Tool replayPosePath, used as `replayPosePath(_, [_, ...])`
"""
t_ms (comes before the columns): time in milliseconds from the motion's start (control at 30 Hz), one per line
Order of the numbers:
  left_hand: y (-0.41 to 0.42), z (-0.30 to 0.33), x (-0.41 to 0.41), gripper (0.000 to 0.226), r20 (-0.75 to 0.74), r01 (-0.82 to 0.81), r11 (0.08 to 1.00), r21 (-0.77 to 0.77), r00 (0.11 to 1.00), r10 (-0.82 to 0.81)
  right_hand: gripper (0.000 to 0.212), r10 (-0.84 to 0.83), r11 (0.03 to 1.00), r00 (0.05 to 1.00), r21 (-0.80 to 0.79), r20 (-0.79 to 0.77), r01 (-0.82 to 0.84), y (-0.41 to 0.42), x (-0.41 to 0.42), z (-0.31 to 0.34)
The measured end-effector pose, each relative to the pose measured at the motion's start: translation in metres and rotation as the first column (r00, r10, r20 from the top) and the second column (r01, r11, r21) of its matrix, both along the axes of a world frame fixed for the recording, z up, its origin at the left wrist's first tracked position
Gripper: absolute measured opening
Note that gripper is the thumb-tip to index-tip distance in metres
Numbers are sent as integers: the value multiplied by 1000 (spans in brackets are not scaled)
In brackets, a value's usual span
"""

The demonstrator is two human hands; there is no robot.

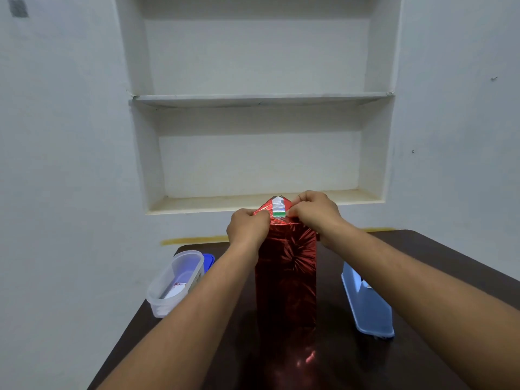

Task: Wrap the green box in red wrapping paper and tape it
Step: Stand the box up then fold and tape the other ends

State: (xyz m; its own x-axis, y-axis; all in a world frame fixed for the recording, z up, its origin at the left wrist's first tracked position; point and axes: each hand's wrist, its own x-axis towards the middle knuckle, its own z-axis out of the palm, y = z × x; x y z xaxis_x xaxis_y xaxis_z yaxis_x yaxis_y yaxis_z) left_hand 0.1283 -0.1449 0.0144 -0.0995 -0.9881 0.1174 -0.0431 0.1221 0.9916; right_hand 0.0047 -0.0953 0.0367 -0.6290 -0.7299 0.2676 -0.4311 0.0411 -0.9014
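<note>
Box: green box stood upright on dark surface, sheathed in red wrapping paper; green sliver exposed at top.
Progress: sides covered; top end half folded, tape apparently still needed.
Hands: left hand and right hand, fingers pinching top flaps.
Containers: clear tub held pale contents, unidentifiable; blue lid alongside.

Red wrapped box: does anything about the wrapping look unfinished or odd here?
Yes. At the top end of the box, a green strip shows between the red paper folds, below a silvery flap. Left hand and right hand pinch the paper beside it; that end isn't closed.
</note>
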Motion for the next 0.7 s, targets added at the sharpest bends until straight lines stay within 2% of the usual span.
replayPosePath(167, [-2, 7, -1, 19, -170, 59, 981, 186, 985, -28, 24, -105, 994, 959, 12, -263, 112, 6, 14, 1])
replayPosePath(200, [-2, 8, -1, 19, -201, 63, 977, 205, 979, -21, 27, -138, 990, 921, -17, -366, 141, 10, 18, 1])
replayPosePath(267, [-1, 9, 1, 17, -250, 64, 974, 219, 968, -8, 29, -177, 983, 765, -68, -620, 173, 18, 26, 1])
replayPosePath(300, [0, 8, 2, 16, -269, 62, 973, 224, 963, 0, 30, -168, 983, 685, -68, -709, 171, 21, 31, 1])
replayPosePath(333, [1, 8, 4, 14, -287, 65, 972, 227, 958, 3, 31, -151, 985, 644, -55, -750, 166, 24, 36, 0])
replayPosePath(467, [6, 7, 5, 7, -366, 69, 966, 248, 930, 27, 32, -112, 980, 650, 26, -751, 199, 29, 40, 6])
replayPosePath(533, [8, 7, 9, 10, -365, 56, 971, 234, 930, 35, 32, -34, 976, 673, 120, -739, 181, 30, 38, 12])
replayPosePath(633, [6, 2, 17, 22, -253, 19, 988, 153, 967, 21, 34, 205, 943, 792, 331, -575, -3, 31, 38, 25])
replayPosePath(700, [9, 1, 23, 20, -144, 0, 997, 80, 989, 12, 51, 368, 879, 809, 456, -459, -142, 35, 40, 32])
